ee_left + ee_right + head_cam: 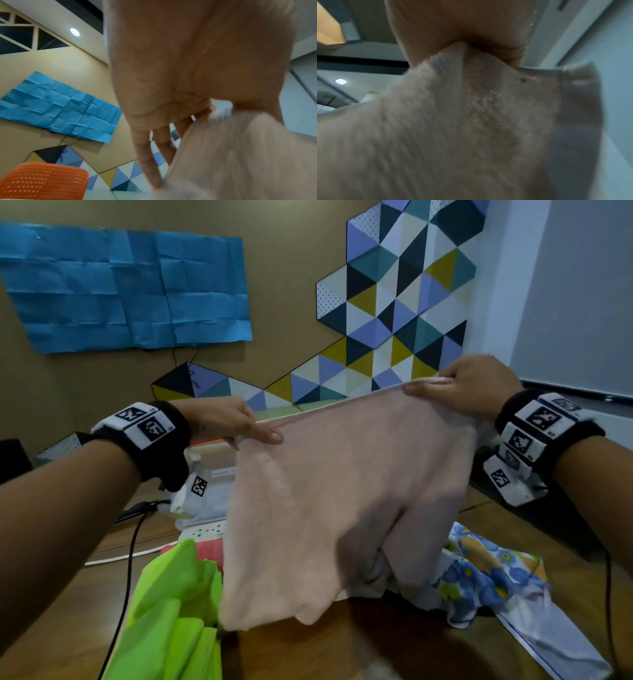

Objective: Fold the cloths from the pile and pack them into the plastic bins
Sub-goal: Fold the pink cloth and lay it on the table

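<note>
Here a wooden table (394, 642) meets a triangle-patterned wall (404, 302); both hands, left hand (222, 421) and right hand (476, 386), pinch one pink towel (342, 501) above perhaps three other cloths.

A towel (342, 501) hangs spread between two raised hands, the left hand (226, 422) at its left top corner, the right hand (469, 388) at its right, over the worktop (376, 642). Beneath it lie other cloths: one (171, 604) at the left front, a printed one (486, 577) at the right. Behind the towel, at left, stand the plastic bins (212, 470), with a power strip (205, 531) just before them.
</note>
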`<action>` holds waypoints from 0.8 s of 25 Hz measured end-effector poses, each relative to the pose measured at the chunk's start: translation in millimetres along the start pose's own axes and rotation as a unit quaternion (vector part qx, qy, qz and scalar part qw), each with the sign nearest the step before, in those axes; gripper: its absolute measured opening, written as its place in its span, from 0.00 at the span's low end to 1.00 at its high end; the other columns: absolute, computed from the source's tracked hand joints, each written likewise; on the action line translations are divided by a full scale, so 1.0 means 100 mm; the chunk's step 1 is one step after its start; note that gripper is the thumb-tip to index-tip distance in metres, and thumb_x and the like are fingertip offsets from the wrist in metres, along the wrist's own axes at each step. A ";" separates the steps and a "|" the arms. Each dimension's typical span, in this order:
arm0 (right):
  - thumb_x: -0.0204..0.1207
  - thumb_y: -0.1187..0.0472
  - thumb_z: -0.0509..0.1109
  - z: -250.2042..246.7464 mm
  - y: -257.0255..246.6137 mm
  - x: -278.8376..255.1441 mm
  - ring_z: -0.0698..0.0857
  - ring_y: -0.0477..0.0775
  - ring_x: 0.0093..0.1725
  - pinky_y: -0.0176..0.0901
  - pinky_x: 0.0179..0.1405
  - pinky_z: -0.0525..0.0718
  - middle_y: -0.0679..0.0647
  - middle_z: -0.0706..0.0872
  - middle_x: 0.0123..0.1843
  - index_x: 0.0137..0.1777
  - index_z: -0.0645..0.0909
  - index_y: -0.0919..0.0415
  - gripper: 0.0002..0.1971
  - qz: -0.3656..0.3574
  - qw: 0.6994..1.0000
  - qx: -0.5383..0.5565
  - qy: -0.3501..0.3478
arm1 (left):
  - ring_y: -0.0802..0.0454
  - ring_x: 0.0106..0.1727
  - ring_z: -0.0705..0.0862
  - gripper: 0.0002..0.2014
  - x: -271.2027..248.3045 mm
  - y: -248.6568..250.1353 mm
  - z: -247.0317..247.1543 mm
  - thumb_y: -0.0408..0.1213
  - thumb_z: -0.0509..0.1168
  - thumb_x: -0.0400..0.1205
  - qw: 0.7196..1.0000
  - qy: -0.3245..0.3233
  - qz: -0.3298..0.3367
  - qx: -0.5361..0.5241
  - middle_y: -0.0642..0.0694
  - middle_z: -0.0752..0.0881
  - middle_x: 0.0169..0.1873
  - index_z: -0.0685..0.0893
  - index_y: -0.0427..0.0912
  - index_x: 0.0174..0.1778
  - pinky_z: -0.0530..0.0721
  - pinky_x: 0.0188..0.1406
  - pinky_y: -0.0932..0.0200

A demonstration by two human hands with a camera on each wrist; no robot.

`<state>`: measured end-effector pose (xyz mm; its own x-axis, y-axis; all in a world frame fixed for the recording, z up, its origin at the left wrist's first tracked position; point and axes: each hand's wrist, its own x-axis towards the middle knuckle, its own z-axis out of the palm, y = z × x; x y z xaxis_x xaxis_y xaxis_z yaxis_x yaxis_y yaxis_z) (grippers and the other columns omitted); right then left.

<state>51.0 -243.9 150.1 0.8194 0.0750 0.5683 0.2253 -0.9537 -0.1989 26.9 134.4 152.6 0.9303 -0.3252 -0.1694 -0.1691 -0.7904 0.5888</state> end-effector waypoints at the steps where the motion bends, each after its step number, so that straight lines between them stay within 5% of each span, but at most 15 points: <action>1: 0.65 0.20 0.66 -0.01 0.08 0.00 0.79 0.56 0.29 0.50 0.30 0.75 0.60 0.79 0.26 0.28 0.79 0.68 0.44 0.017 0.999 0.010 -0.035 | 0.45 0.54 0.91 0.20 -0.01 -0.03 -0.01 0.50 0.72 0.80 1.000 0.001 0.004 -0.014 0.43 0.94 0.49 0.93 0.35 0.51 0.84 0.60 0.55; 3: 0.68 0.30 0.74 0.00 0.27 -0.01 0.79 0.55 0.32 0.47 0.32 0.74 0.58 0.79 0.30 0.34 0.79 0.69 0.36 0.037 0.989 0.085 -0.112 | 0.49 0.51 0.91 0.19 -0.02 -0.10 -0.04 0.50 0.72 0.80 1.000 0.004 0.018 -0.018 0.45 0.93 0.48 0.91 0.34 0.50 0.83 0.55 0.57; 6: 0.72 0.46 0.79 0.00 0.47 -0.04 0.82 0.57 0.35 0.45 0.34 0.77 0.61 0.84 0.38 0.40 0.79 0.61 0.18 0.061 0.964 0.181 -0.184 | 0.54 0.38 0.87 0.19 0.02 -0.23 -0.10 0.54 0.75 0.74 0.998 0.060 0.025 0.005 0.49 0.89 0.35 0.85 0.39 0.35 0.79 0.45 0.57; 9: 0.74 0.47 0.78 0.02 0.60 -0.05 0.79 0.53 0.32 0.42 0.31 0.74 0.59 0.85 0.36 0.40 0.82 0.61 0.16 0.081 0.970 0.091 -0.211 | 0.51 0.32 0.82 0.24 0.08 -0.40 -0.19 0.63 0.76 0.71 0.982 0.185 -0.002 0.038 0.45 0.85 0.28 0.89 0.42 0.30 0.78 0.36 0.57; 12: 0.74 0.48 0.79 0.02 0.75 -0.06 0.79 0.54 0.30 0.41 0.32 0.79 0.56 0.82 0.27 0.34 0.83 0.64 0.19 0.134 0.958 0.034 -0.253 | 0.43 0.36 0.86 0.32 0.11 -0.55 -0.31 0.65 0.78 0.66 0.966 0.255 -0.027 -0.009 0.34 0.90 0.38 0.89 0.33 0.39 0.86 0.40 0.49; 15: 0.75 0.61 0.79 0.05 0.91 -0.11 0.82 0.56 0.37 0.43 0.36 0.83 0.60 0.84 0.36 0.42 0.87 0.68 0.09 0.213 0.935 0.150 -0.240 | 0.40 0.42 0.87 0.28 0.06 -0.58 -0.39 0.59 0.83 0.62 0.970 0.222 -0.068 -0.075 0.32 0.89 0.44 0.85 0.37 0.38 0.86 0.43 0.47; 17: 0.74 0.63 0.80 0.08 0.94 -0.14 0.85 0.57 0.42 0.46 0.41 0.85 0.62 0.87 0.43 0.47 0.88 0.66 0.07 0.254 0.923 0.238 -0.164 | 0.40 0.46 0.87 0.34 0.01 -0.60 -0.43 0.57 0.88 0.52 0.970 0.176 -0.098 -0.135 0.33 0.89 0.48 0.87 0.36 0.44 0.86 0.46 0.47; 20: 0.74 0.58 0.78 0.15 0.88 -0.13 0.86 0.57 0.41 0.47 0.39 0.85 0.60 0.88 0.50 0.58 0.84 0.63 0.15 0.327 0.847 0.408 -0.093 | 0.40 0.52 0.86 0.45 -0.01 -0.63 -0.43 0.55 0.88 0.49 0.967 0.139 -0.114 -0.181 0.37 0.87 0.55 0.86 0.36 0.60 0.86 0.47 0.49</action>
<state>67.9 -324.4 112.6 0.9614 -0.2753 0.0035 -0.0811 -0.2952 -0.9520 50.9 206.6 149.8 0.9901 0.0282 -0.1377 0.1287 -0.5757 0.8075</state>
